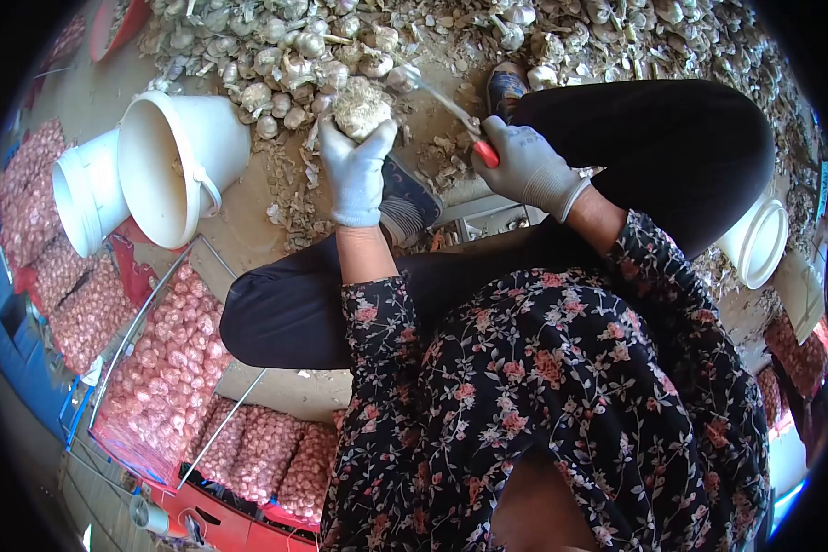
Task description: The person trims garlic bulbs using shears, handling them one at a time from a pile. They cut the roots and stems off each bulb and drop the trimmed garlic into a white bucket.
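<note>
My left hand (355, 179), in a pale glove, is closed around a large garlic bulb (362, 109) whose shaggy, root-like side faces up. In my right hand (526, 164), gloved the same way, is a knife (486, 154) with a red handle. Its thin blade points up and left towards the bulb, with a gap between the blade and my left hand. Just beyond both hands lies a big heap of garlic bulbs (285, 60), with dry skins and trimmings scattered on the ground below them.
Two white buckets (198, 138) lie tipped at the left. Net sacks of garlic (170, 340) stand lower left beside a metal frame. Another white bucket (765, 244) is at the right. My bent legs and shoes frame the work spot.
</note>
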`<state>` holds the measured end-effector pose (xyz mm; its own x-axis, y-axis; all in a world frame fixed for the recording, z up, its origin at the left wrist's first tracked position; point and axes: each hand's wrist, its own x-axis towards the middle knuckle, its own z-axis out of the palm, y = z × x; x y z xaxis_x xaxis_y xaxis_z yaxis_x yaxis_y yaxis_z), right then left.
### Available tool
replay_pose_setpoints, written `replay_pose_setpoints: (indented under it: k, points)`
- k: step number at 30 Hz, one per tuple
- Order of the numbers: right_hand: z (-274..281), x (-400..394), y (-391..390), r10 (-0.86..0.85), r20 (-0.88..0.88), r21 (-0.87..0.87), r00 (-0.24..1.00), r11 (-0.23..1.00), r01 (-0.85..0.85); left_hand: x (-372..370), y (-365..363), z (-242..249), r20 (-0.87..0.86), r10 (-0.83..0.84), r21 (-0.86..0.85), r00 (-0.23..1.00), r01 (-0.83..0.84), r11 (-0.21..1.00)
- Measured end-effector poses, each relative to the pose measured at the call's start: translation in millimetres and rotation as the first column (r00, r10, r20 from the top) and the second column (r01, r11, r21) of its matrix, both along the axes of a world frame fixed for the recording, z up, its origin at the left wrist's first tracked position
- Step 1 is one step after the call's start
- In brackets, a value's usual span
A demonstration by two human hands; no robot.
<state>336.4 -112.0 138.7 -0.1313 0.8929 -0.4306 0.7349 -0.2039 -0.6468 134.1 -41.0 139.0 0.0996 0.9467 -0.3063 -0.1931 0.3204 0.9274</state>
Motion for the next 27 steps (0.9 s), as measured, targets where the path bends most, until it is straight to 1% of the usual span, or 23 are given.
replay_pose_setpoints:
  k: [1, 2, 3, 5, 6, 8, 9, 10, 11, 12, 13, 14, 15, 16, 17, 18, 19, 20, 22, 23, 25, 26, 27]
  points:
    - [2.9, -1.9, -4.6, 0.041, 0.053, 0.103, 0.998, 0.994, -0.046, 1.5, -0.5, 2.2, -0.002, 0.009, 0.044, 1.0, -0.009, 0.999]
    - [6.5, -4.1, -6.5, 0.077, 0.108, 0.207, 0.991, 0.973, -0.098, 0.3, -2.2, -0.7, -0.005, 0.011, 0.041, 1.0, -0.011, 0.999]
    - [11.1, -6.5, -4.8, 0.112, 0.149, 0.183, 0.982, 0.973, -0.139, 0.6, -2.2, -4.0, -0.086, 0.011, 0.085, 0.996, -0.004, 0.996]
    - [10.6, -16.4, 0.2, 0.103, 0.14, 0.152, 0.985, 0.98, -0.125, 2.5, -1.3, -12.9, -0.276, -0.011, 0.143, 0.961, 0.052, 0.988]
    - [9.4, -20.8, 1.4, 0.097, 0.131, 0.12, 0.987, 0.986, -0.113, 4.1, -3.3, -17.1, -0.273, -0.014, 0.145, 0.962, 0.055, 0.988]
    - [4.9, -24.7, 3.6, 0.066, 0.116, 0.168, 0.991, 0.982, -0.085, 11.5, -5.6, -17.9, -0.457, 0.024, 0.295, 0.889, 0.126, 0.947]
    - [4.4, -25.6, 5.1, 0.063, 0.092, 0.13, 0.994, 0.989, -0.075, 11.4, -7.2, -17.1, -0.501, 0.041, 0.234, 0.865, 0.089, 0.968]
    - [3.0, -25.4, 6.5, 0.057, 0.067, 0.091, 0.996, 0.994, -0.064, 12.1, -7.8, -16.4, -0.501, 0.039, 0.233, 0.864, 0.091, 0.968]
    - [-5.6, -24.5, 10.5, -0.015, -0.069, 0.065, 0.998, 0.998, 0.02, 13.1, -7.7, -15.7, -0.382, 0.045, 0.206, 0.923, 0.037, 0.978]
    - [-8.3, -20.2, 11.3, -0.016, -0.068, 0.067, 0.998, 0.998, 0.02, 13.9, -7.1, -15.1, -0.256, 0.06, 0.173, 0.965, -0.016, 0.985]
    - [-3.8, -16.0, 14.7, -0.216, -0.367, -0.28, 0.905, 0.953, 0.114, 13.0, -7.4, -12.0, -0.195, 0.035, 0.131, 0.98, -0.009, 0.991]
    - [0.5, -12.3, 17.9, -0.472, -0.537, -0.602, 0.699, 0.795, 0.074, 12.7, -6.8, -9.1, -0.197, 0.036, 0.133, 0.98, -0.01, 0.991]
    - [8.2, -11.6, 14.3, -0.36, -0.538, -0.459, 0.762, 0.883, 0.093, 13.6, -6.1, -6.9, -0.12, 0.056, 0.079, 0.991, -0.047, 0.996]
    - [6.4, -10.7, 11.0, -0.357, -0.538, -0.46, 0.764, 0.883, 0.089, 14.0, -6.5, -5.7, -0.042, 0.08, 0.019, 0.996, -0.079, 0.997]
    - [1.9, -10.3, 5.5, -0.114, -0.334, -0.187, 0.936, 0.981, 0.052, 13.7, -7.1, -4.9, -0.042, 0.082, 0.015, 0.996, -0.082, 0.997]
    - [-0.1, -10.7, 1.1, 0.078, -0.037, 0.074, 0.996, 0.994, -0.075, 12.9, -7.1, -3.7, -0.051, 0.089, 0.042, 0.995, -0.087, 0.995]
    - [12.8, -11.7, 1.4, 0.109, 0.089, 0.095, 0.99, 0.988, -0.118, 11.0, -6.5, -4.4, -0.061, 0.093, 0.071, 0.994, -0.088, 0.994]
    - [19.0, -12.9, 3.3, 0.107, 0.088, 0.096, 0.99, 0.989, -0.115, 8.7, -5.0, -7.8, -0.062, 0.09, 0.072, 0.994, -0.086, 0.994]
    - [25.6, -15.4, 4.6, 0.182, 0.278, 0.057, 0.943, 0.977, -0.205, 4.3, -5.3, -16.5, -0.169, 0.086, 0.153, 0.982, -0.06, 0.986]
    - [26.1, -16.8, 5.4, 0.181, 0.279, 0.054, 0.943, 0.978, -0.203, 1.7, -5.6, -20.5, -0.169, 0.084, 0.15, 0.982, -0.058, 0.987]
    - [27.2, -16.9, 6.9, 0.218, 0.313, 0.011, 0.925, 0.973, -0.232, 2.0, -4.2, -21.4, -0.368, 0.093, 0.236, 0.925, -0.004, 0.972]
    - [26.7, -16.1, 6.8, 0.218, 0.313, 0.007, 0.924, 0.973, -0.232, 3.6, -4.4, -19.2, -0.367, 0.091, 0.232, 0.926, -0.003, 0.973]
    - [25.8, -15.6, 5.9, 0.234, 0.304, -0.009, 0.923, 0.97, -0.242, 4.4, -6.1, -16.6, -0.455, 0.082, 0.253, 0.887, 0.041, 0.967]
